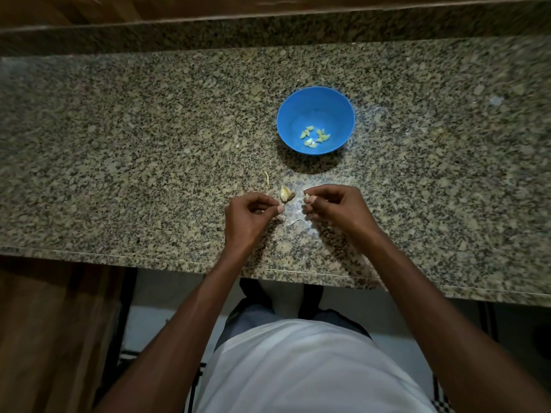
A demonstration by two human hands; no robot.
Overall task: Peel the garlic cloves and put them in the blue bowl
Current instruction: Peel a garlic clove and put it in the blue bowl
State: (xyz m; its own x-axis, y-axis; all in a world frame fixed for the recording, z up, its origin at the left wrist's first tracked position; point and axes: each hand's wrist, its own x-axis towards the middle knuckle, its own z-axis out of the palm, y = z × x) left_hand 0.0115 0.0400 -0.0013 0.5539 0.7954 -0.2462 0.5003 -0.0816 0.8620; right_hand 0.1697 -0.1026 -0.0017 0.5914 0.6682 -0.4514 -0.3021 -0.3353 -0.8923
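Left hand [252, 208] at frame centre, fingers curled, pinching thin skin attached to garlic piece [286, 194] lying on granite counter [119, 144]. Right hand [331, 204] just right of it, thumb and forefinger pinching small pale bit [307, 197] (clove or skin, too small to tell). Blue bowl [343, 111] above centre, holds several peeled cloves [314, 136]. Judgement: cloves light, firm, slick once bare; skin papery, tears easily. Grip clove at ends, peel from root tip.
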